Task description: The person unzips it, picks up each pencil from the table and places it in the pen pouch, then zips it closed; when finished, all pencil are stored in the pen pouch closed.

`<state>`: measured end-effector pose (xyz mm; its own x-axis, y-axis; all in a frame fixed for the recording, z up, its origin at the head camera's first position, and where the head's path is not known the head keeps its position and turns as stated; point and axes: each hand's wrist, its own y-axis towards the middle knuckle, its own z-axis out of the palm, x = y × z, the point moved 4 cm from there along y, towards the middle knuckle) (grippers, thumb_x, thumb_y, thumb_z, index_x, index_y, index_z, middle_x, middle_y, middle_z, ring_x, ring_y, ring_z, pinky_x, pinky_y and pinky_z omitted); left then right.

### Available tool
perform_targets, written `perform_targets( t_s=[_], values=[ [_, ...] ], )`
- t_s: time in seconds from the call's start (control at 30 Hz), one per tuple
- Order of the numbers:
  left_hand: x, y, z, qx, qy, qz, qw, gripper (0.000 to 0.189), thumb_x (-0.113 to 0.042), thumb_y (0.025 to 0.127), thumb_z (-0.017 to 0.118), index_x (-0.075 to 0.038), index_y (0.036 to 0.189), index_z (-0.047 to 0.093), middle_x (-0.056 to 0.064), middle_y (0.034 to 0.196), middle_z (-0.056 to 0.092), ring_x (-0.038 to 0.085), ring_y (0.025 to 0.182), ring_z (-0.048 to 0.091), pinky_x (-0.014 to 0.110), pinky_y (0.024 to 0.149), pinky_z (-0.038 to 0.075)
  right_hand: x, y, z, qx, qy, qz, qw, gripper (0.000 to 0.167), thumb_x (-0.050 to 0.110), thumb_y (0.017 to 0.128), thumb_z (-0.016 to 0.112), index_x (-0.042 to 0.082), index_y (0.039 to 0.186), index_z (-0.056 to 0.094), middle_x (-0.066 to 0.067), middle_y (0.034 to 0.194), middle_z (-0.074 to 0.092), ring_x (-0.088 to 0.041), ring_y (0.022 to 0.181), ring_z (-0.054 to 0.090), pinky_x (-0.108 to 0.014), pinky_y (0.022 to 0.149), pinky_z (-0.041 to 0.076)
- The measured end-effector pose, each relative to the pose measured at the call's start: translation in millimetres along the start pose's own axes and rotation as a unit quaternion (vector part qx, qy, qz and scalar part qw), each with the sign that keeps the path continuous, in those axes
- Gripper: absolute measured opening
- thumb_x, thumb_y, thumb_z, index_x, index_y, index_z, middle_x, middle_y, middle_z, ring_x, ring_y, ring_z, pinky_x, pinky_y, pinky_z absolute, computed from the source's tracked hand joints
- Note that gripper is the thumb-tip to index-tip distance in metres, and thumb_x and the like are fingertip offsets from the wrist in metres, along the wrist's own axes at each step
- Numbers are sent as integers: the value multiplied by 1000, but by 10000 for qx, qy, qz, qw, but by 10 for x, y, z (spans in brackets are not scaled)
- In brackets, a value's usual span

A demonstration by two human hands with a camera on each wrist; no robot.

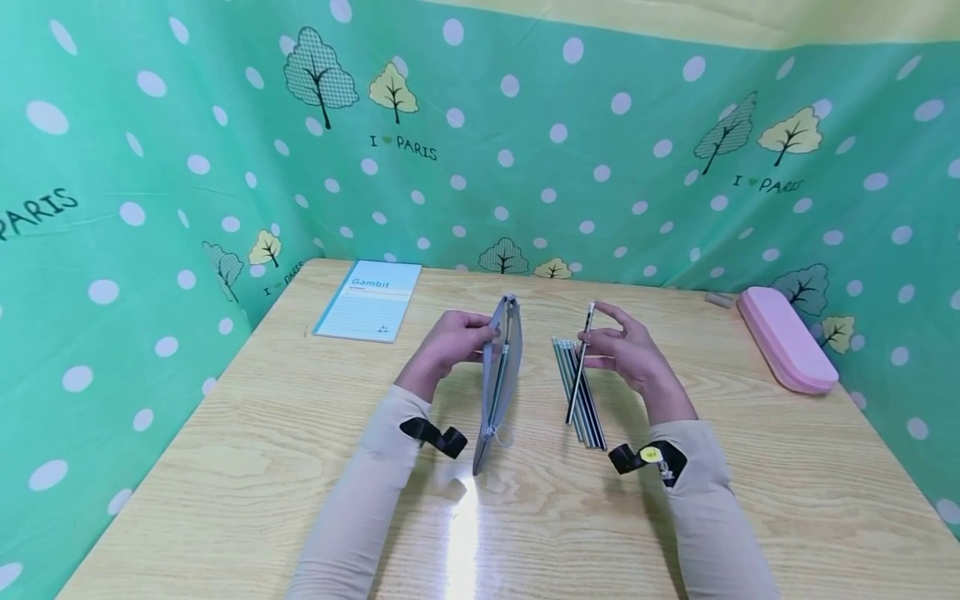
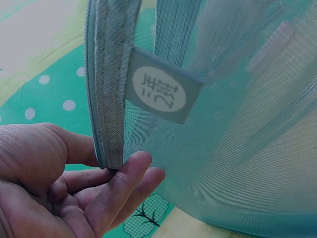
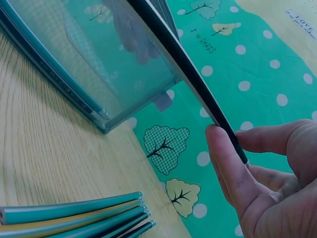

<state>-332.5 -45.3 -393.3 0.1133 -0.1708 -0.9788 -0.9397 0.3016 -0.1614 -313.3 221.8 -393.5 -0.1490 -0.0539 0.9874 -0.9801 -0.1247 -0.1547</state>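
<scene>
My left hand (image 1: 453,340) holds a bluish mesh zip pouch (image 1: 513,367) by its far end, standing it on edge above the table. In the left wrist view, thumb and fingers pinch the corner below a cloth label (image 2: 161,94). A few pencils (image 3: 64,79) lie inside along the pouch's bottom, seen through the mesh. With thumb and fingers, my right hand (image 1: 628,350) pinches a black-and-white striped pencil (image 1: 579,375) near its upper end, tilted and lower end toward me. Beneath it is a pile of several pencils (image 1: 592,421), teal, yellow and dark in the right wrist view.
A light-blue notebook (image 1: 369,302) lies at the back left of the wooden table (image 1: 225,467). At the right stands a pink pencil case (image 1: 787,337), with a small grey-brown block (image 1: 718,300) beside it. A green patterned curtain (image 1: 510,192) hangs behind and around the table.
</scene>
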Motion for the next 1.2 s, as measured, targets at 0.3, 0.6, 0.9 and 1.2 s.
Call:
perform_targets(
  t_s=[0.3,0.6,0.9,1.2],
  values=[
    [2,-5,-16,10,-54,17,10000,36,-6,104,59,10,136,60,29,126,68,30,100,76,37,89,64,93,-24,118,-40,28,-108,9999,74,-1,102,56,6,165,17,3,96,69,-11,87,72,-23,76,64],
    [-4,-4,-24,58,-60,52,10000,36,-6,104,59,11,135,60,30,126,68,31,100,76,36,88,65,183,-48,287,-34,113,-280,9995,75,-3,101,58,4,164,18,4,92,70,-9,81,70,-20,73,64],
    [-11,-12,-24,48,-80,43,9999,35,-6,103,59,11,135,61,29,126,68,34,102,75,35,87,65,200,-50,356,-34,73,-275,9996,73,-2,102,56,4,164,17,5,91,70,-9,82,71,-21,73,64],
    [-8,-1,-12,41,-7,86,10000,35,-6,104,59,10,134,61,29,126,67,30,98,76,35,87,65,240,-59,404,-24,43,-379,9993,72,-1,102,57,6,164,21,3,96,70,-10,85,71,-22,76,64]
  ],
)
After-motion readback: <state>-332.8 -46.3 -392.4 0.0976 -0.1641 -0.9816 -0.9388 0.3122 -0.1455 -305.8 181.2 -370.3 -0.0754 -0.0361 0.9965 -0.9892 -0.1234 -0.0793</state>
